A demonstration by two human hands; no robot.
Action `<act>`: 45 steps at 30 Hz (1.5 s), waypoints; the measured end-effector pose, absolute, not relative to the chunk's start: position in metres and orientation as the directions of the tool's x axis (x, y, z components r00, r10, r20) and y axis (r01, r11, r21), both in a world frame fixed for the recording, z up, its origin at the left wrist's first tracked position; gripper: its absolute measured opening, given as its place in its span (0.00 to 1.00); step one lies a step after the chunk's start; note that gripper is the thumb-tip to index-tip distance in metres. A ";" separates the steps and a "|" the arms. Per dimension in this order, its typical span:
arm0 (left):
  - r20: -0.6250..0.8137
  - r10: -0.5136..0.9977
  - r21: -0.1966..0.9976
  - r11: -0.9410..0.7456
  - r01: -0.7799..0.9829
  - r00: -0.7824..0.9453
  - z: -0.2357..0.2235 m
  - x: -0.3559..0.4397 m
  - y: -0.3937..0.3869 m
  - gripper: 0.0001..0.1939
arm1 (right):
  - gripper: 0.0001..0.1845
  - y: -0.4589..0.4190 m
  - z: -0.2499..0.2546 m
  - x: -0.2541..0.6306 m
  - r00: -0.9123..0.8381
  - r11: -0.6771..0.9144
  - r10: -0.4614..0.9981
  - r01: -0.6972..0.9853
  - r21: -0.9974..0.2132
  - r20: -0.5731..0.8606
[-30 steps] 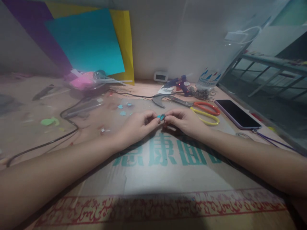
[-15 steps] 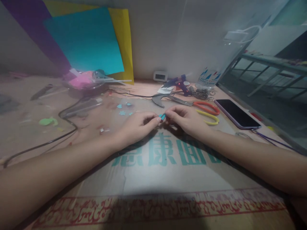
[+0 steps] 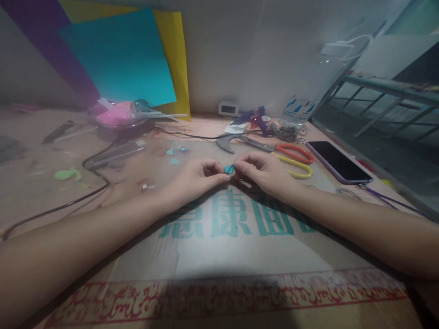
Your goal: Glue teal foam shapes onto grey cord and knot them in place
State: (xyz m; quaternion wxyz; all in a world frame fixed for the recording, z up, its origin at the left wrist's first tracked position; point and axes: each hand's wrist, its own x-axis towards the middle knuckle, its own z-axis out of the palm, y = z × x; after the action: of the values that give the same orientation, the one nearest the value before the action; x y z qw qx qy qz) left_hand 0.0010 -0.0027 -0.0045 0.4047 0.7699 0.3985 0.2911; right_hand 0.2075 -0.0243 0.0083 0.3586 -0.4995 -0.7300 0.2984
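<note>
A small blue cut-out piece is pinched between the fingertips of both hands, just above the printed board. My left hand is closed, thumb and index finger on the piece's left side. From the right, my right hand pinches at its edge, along with a thin dark strand or loop that is too small to make out. Small blue flower-like cut-outs lie beyond my left hand. Scissors with one orange and one yellow handle lie behind my right hand.
A phone lies at the right. At the back are a glue gun, a small white display, a clear bottle and a bowl with pink pieces. A dark cable crosses the left; coloured sheets lean behind.
The blue piece has turned a little between my fingers and shows a rounder face. Both hands stay in nearly the same place.
</note>
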 end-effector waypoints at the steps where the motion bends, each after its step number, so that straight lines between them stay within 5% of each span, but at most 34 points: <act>1: 0.132 0.846 0.850 -0.365 0.380 0.516 -0.004 0.001 -0.003 0.12 | 0.17 -0.024 0.008 0.207 -0.248 0.330 0.941 0.518 -0.789 0.231; 11: 0.184 0.854 0.833 -0.398 0.384 0.487 0.008 0.002 -0.009 0.18 | 0.16 -0.026 0.011 0.207 -0.198 0.369 0.929 0.558 -0.743 0.313; 15: 0.051 0.907 0.938 -0.187 0.293 0.417 0.010 0.004 -0.006 0.17 | 0.15 -0.025 0.009 0.207 -0.200 0.413 0.908 0.580 -0.702 0.369; 20: -0.088 0.810 0.996 0.059 0.068 0.579 0.001 0.003 0.003 0.19 | 0.14 -0.027 0.009 0.206 -0.188 0.426 0.898 0.597 -0.680 0.398; 35: -0.148 0.819 0.952 -0.033 0.303 0.554 0.002 0.001 0.000 0.12 | 0.13 -0.028 0.011 0.206 -0.236 0.450 0.890 0.593 -0.668 0.390; 45: -0.183 0.801 0.981 0.185 0.054 0.570 0.002 0.007 0.000 0.10 | 0.13 -0.028 0.010 0.206 -0.237 0.458 0.886 0.580 -0.674 0.399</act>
State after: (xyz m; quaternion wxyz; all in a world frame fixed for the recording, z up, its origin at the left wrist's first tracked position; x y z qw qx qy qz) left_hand 0.0067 0.0000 0.0021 0.6739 0.5750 0.3720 0.2772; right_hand 0.2059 -0.0281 0.0096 0.3870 -0.4816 -0.7610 0.1977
